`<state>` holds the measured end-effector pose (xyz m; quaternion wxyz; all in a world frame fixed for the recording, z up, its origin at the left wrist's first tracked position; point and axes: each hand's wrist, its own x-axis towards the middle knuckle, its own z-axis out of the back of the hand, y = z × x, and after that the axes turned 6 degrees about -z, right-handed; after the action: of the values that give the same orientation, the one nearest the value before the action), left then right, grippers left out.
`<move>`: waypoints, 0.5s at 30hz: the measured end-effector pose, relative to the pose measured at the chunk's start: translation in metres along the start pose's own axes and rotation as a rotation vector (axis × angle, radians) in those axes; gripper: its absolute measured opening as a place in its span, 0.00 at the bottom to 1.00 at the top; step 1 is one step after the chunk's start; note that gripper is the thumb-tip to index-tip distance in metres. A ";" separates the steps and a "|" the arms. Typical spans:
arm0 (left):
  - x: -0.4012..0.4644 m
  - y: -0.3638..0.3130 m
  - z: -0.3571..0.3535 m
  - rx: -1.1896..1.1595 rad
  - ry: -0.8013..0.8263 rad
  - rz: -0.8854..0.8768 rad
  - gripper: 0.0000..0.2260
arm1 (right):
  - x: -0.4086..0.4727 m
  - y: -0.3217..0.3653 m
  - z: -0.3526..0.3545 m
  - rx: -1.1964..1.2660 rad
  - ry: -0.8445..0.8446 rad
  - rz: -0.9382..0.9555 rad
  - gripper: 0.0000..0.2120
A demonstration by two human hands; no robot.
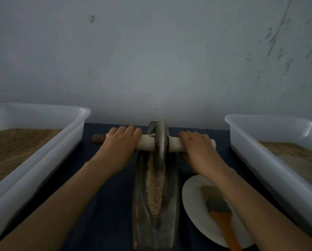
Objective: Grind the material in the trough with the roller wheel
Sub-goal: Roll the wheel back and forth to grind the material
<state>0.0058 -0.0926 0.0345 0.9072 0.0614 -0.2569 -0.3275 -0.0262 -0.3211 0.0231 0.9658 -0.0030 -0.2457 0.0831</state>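
Observation:
A dark metal boat-shaped trough [171, 205] lies lengthwise on the table in front of me. A strip of pale crushed grain [155, 185] fills its groove. The metal roller wheel [161, 140] stands upright at the trough's far end, with a pale axle [146, 142] running through it. My left hand [120, 144] grips the axle left of the wheel. My right hand [196, 147] grips it on the right side. The axle's brown left tip [98, 138] sticks out past my left hand.
A white tub [48, 134] holding brown granular material stands at the left, and a second white tub [256, 142] at the right. A white plate [193, 201] with an orange-handled brush [218, 205] lies right of the trough. A pale wall rises close behind the dark table [111, 205].

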 end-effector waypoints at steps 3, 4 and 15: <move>-0.007 0.002 0.004 -0.056 0.046 -0.022 0.15 | -0.003 0.003 0.010 -0.022 0.063 0.033 0.14; -0.009 0.003 0.007 -0.077 0.076 -0.030 0.14 | -0.004 0.005 0.015 -0.028 0.087 0.047 0.14; -0.027 0.003 0.068 -0.376 0.678 -0.151 0.09 | -0.027 0.022 0.084 0.084 0.677 0.077 0.09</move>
<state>-0.0442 -0.0698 0.0823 0.9094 0.0176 0.1270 -0.3956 -0.0928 -0.3065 0.0830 0.9880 0.0003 0.0929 0.1237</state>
